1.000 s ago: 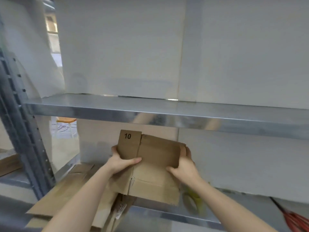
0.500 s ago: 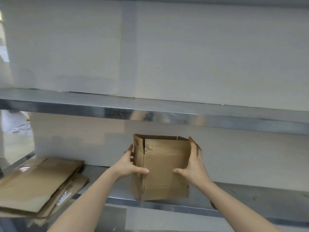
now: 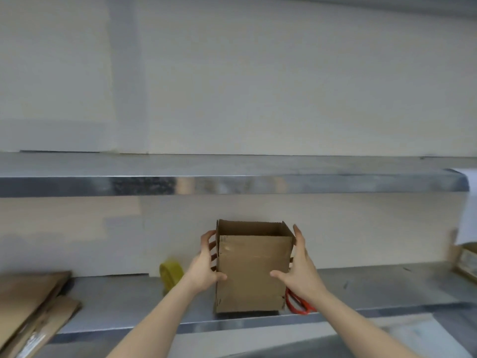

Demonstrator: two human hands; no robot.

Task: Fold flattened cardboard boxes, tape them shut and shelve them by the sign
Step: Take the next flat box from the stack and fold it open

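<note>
A small brown cardboard box (image 3: pixel 251 270) is squared up into a tube, its top flaps standing open. It is over the front part of the lower metal shelf (image 3: pixel 374 290). My left hand (image 3: pixel 205 267) presses its left side, thumb on the front face. On the opposite side my right hand (image 3: pixel 299 270) grips it, thumb also on the front. A yellow tape roll (image 3: pixel 171 276) stands on the shelf just left of the box. Red-handled scissors (image 3: pixel 296 304) lie behind my right wrist, partly hidden.
A stack of flattened cardboard boxes (image 3: pixel 33 306) lies at the shelf's left end. Another box (image 3: pixel 467 259) sits at the far right edge, below a white sheet (image 3: pixel 468 202). An upper metal shelf (image 3: pixel 232 182) runs across, above the box.
The flattened piece has been opened into a square tube between my hands. The view has swung right, so the flat stack sits further left and the tape roll and scissors show.
</note>
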